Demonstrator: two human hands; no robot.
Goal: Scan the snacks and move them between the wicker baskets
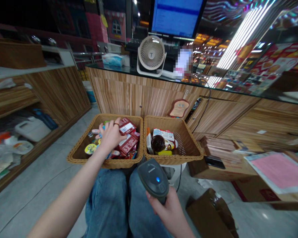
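Note:
My right hand (167,206) is wrapped round the handle of a dark barcode scanner (153,180), which shows a lit blue light and is held above my right knee. My left hand (111,134) reaches into the left wicker basket (75,156), its fingers spread over the goods there. Beside its thumb lie dark red packages (127,144), one with a white label and barcode. Round yellow-topped items (90,149) lie on the other side of the wrist. Whatever is under my left palm is hidden.
The right wicker basket (198,155) holds a brown-lidded jar (158,143) and some cartons. Behind stands a wooden counter (119,89) with a fan (152,53) and monitor (177,16). Cardboard boxes (228,168) bearing a black phone (214,162) are at right. A cable hangs beside the right basket.

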